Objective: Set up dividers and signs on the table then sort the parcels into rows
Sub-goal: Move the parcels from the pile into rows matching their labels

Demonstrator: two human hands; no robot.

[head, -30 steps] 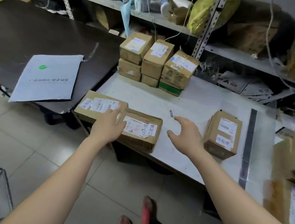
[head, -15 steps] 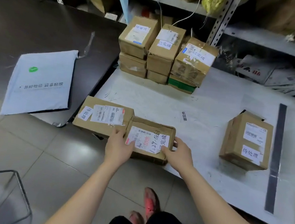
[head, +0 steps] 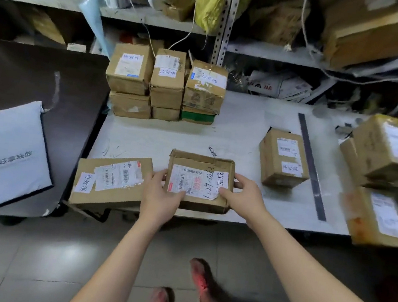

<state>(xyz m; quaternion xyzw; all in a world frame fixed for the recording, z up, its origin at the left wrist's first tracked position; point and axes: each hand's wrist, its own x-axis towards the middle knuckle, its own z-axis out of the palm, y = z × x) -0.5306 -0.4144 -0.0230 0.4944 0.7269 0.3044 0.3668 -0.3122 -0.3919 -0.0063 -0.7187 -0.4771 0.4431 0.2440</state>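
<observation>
A flat cardboard parcel (head: 199, 178) with a white label lies at the white table's (head: 238, 140) front edge. My left hand (head: 160, 196) grips its left side and my right hand (head: 244, 198) grips its right side, thumbs on top. A second flat parcel (head: 112, 180) lies just to its left. A stack of several parcels (head: 165, 85) stands at the back left. One upright parcel (head: 284, 158) stands to the right, beside a dark divider strip (head: 311, 163). A small sign label (head: 213, 150) lies mid-table.
More parcels (head: 383, 181) are piled at the right edge. A dark table (head: 40, 78) on the left carries a white padded mailer (head: 4, 156). Cluttered metal shelves (head: 206, 30) rise behind the table. Tiled floor and my feet lie below.
Both hands moved onto the labelled flat parcel and took hold of its sides; it has shifted right, away from the left parcel. The view moved right, showing the right-hand parcels.
</observation>
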